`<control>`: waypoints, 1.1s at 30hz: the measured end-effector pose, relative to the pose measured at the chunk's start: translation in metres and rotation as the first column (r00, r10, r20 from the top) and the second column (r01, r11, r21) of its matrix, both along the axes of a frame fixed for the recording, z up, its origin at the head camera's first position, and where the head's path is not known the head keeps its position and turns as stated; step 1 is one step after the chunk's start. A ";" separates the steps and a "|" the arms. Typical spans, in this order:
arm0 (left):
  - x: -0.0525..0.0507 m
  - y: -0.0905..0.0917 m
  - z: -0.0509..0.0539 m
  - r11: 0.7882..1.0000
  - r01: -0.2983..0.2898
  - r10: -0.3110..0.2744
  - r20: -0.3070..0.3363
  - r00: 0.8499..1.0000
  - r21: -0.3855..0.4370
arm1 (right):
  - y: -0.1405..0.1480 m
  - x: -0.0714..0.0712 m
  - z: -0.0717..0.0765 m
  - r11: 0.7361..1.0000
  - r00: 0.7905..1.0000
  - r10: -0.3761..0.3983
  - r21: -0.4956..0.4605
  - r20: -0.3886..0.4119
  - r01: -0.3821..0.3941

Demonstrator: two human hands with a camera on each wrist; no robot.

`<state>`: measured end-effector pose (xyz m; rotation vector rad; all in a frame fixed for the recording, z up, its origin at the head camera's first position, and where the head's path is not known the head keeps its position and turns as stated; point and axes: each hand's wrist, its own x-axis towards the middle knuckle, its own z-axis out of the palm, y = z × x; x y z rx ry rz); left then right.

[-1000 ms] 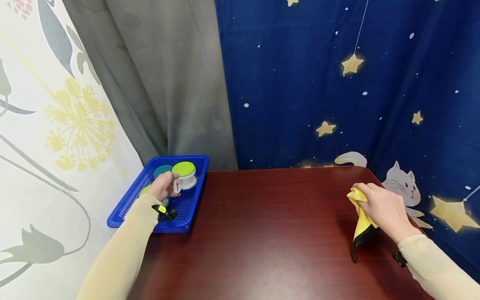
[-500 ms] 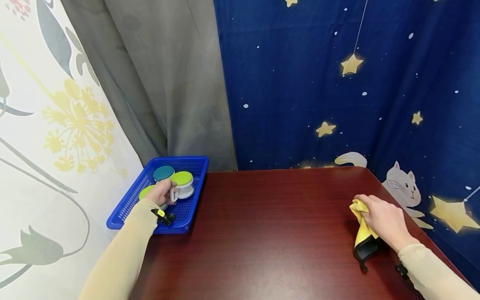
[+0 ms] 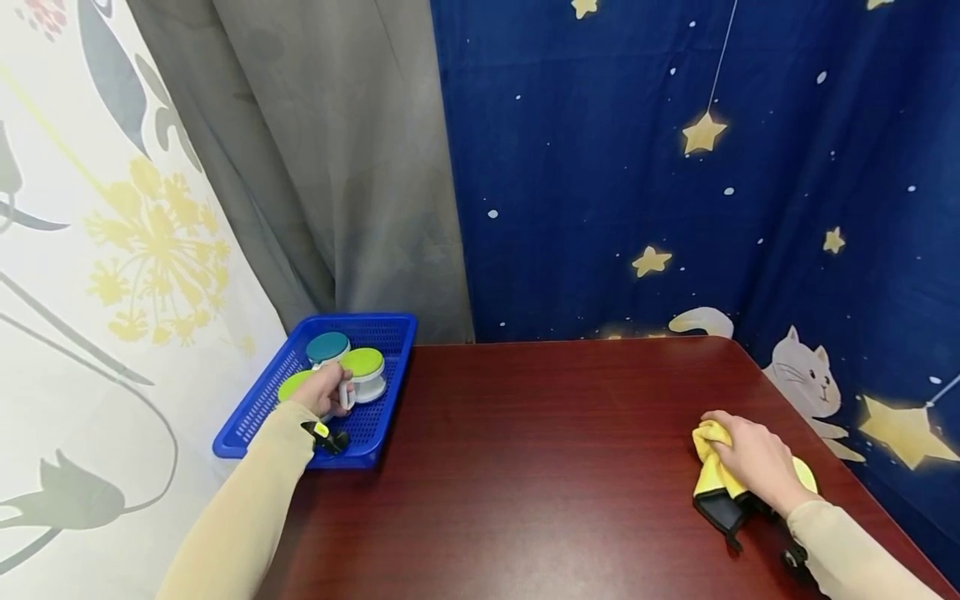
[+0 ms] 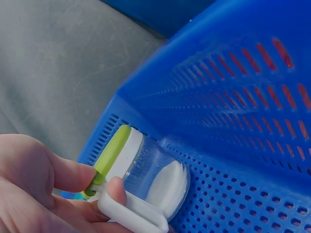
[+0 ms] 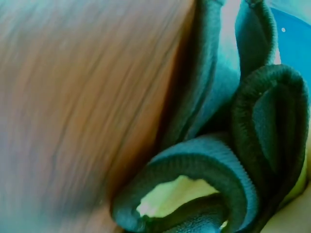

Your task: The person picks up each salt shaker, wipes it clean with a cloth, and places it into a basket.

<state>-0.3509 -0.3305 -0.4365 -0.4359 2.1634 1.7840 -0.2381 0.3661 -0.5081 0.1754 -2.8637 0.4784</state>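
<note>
My left hand (image 3: 322, 392) is inside the blue basket (image 3: 352, 459), gripping the white handle (image 4: 133, 212) of a clear jar (image 4: 146, 167) with a green lid (image 3: 362, 362). In the left wrist view, the thumb presses by the lid's edge and the jar's base appears to meet the basket floor. On the right side of the table, my right hand (image 3: 761, 462) grips a bunched yellow-and-black cloth (image 3: 712, 467). Its dark edge hangs down to the tabletop or close to it. Dark folded edges of the cloth fill much of the right wrist view.
A teal-lidded jar (image 3: 327, 346) and another green-lidded container (image 3: 295, 383), partly hidden by my hand, share the basket. The basket stands at the far left of the reddish-brown table (image 3: 540, 442). Grey (image 3: 375, 167) and blue starry curtains (image 3: 570, 167) hang behind.
My left hand has brought the green-lidded jar lower and nearer, uncovering the teal lid. The right hand has moved nearer and down with the cloth, whose dark part has spread out.
</note>
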 end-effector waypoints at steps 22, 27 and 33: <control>0.017 0.000 0.005 0.983 -0.074 0.073 -0.015 0.997 -0.170 | -0.019 -0.011 -0.006 0.989 0.994 0.104 0.103 0.026 -0.106; 0.019 0.000 0.005 0.975 -0.075 0.073 -0.015 0.997 -0.210 | -0.021 -0.009 -0.002 0.993 0.996 0.073 0.094 0.052 -0.078; 0.022 -0.001 0.010 0.973 -0.085 0.083 -0.019 0.996 -0.214 | -0.022 -0.007 0.007 0.994 0.998 0.040 0.103 0.056 -0.046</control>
